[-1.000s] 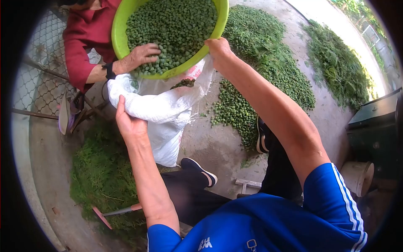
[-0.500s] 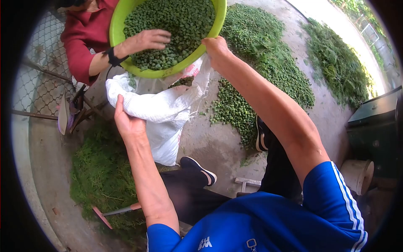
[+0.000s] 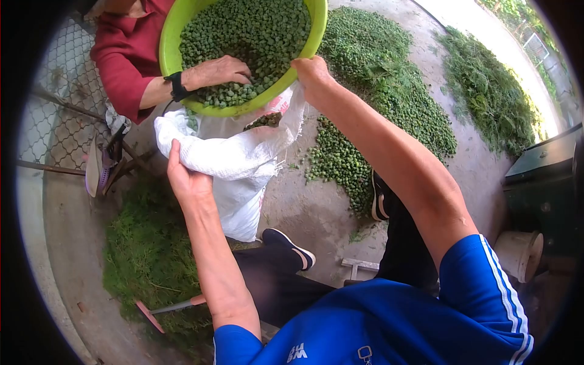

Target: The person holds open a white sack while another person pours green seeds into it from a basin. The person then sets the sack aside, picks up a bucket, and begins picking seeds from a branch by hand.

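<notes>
A yellow-green basin [image 3: 167, 45] filled with small green pods or buds is tilted over the mouth of a white woven sack [image 3: 237, 204]. My left hand [image 3: 190, 176] is closed on the sack's folded near edge, its fingers partly hidden by the cloth. At the basin's right rim, my right hand [image 3: 311, 72] grips the raised far corner of the sack and touches the rim. Another person's hand [image 3: 219, 72], with a black wristband, rests in the green pods [image 3: 261, 30]. Some pods [image 3: 264, 120] show inside the sack's opening.
A large heap of the same pods [image 3: 389, 91] spreads on the concrete floor. Cut green foliage [image 3: 486, 91] lies at right, with more foliage [image 3: 149, 249] at left, near a pink-headed tool [image 3: 149, 315]. A white bucket [image 3: 520, 255] stands by a dark green box [image 3: 541, 182].
The other person's hand has moved lower and deeper into the pods, its fingers now curled, and a hollow shows there. My hands, the basin and the sack have barely shifted.
</notes>
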{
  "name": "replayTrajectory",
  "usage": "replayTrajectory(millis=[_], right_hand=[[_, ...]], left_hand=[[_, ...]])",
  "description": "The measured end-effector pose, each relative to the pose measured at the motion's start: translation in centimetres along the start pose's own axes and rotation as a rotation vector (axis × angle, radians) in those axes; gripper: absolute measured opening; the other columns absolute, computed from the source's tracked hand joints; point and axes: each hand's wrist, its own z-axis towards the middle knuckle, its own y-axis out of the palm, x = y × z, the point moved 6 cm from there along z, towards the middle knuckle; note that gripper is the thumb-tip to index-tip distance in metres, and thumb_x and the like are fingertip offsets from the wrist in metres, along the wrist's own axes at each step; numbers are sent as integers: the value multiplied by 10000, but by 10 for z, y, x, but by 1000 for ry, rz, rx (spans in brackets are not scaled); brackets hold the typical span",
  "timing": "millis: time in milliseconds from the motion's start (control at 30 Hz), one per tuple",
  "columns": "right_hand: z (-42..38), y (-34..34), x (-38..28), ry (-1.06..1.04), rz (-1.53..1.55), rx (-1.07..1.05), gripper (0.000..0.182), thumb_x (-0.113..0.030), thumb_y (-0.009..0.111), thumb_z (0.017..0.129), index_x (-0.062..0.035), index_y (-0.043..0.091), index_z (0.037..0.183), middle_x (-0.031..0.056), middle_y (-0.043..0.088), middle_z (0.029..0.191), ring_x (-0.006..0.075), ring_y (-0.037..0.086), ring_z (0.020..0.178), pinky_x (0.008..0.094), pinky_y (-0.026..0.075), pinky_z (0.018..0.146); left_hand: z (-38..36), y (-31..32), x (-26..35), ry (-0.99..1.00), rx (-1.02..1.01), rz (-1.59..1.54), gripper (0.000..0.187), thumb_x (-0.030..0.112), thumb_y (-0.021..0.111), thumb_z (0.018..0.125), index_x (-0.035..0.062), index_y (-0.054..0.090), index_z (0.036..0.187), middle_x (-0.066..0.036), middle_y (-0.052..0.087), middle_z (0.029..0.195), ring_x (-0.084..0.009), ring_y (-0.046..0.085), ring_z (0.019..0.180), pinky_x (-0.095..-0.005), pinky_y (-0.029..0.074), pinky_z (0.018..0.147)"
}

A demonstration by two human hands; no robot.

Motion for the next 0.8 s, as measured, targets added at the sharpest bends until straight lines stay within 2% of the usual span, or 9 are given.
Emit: replayTrajectory(millis=[133, 300, 433, 600, 800], right_hand=[[-2, 0, 0, 7, 4, -5, 315, -133, 543, 856, 16, 508, 1132, 154, 538, 991, 244, 528, 893, 398, 445, 777], [-4, -1, -2, -5, 19, -11, 320, -138, 552, 851, 30, 510, 1120, 159, 544, 981, 248, 536, 879, 402, 448, 761], [1, 0, 1, -8, -21, 10, 317, -142, 557, 848, 42, 515, 1103, 167, 550, 985, 250, 540, 890, 398, 449, 751], [-2, -1, -1, -5, -22, 11, 319, -140, 562, 841, 39, 515, 1101, 167, 556, 981, 251, 542, 896, 404, 449, 751], [0, -3, 0, -17, 23, 32, 300, -135, 573, 830, 31, 525, 1075, 168, 559, 967, 257, 547, 880, 426, 447, 749]], left_hand=[[-2, 0, 0, -11, 20, -2, 281, 193, 520, 893, 15, 528, 1110, -107, 601, 1030, -257, 577, 950, -450, 459, 853], [0, -2, -1, -43, -15, -13, 166, 196, 524, 892, 40, 557, 937, -73, 612, 841, -232, 595, 804, -421, 485, 779], [6, -9, -2, -42, -16, -5, 194, 197, 524, 892, 33, 554, 992, -81, 613, 886, -236, 595, 838, -427, 484, 793], [-1, -1, -1, -12, -11, 3, 312, 197, 525, 891, 24, 512, 1151, -107, 589, 1064, -260, 567, 979, -453, 450, 874], [3, -6, -1, -38, 0, -32, 323, 191, 528, 888, 23, 506, 1164, -108, 583, 1090, -270, 560, 1000, -463, 442, 885]])
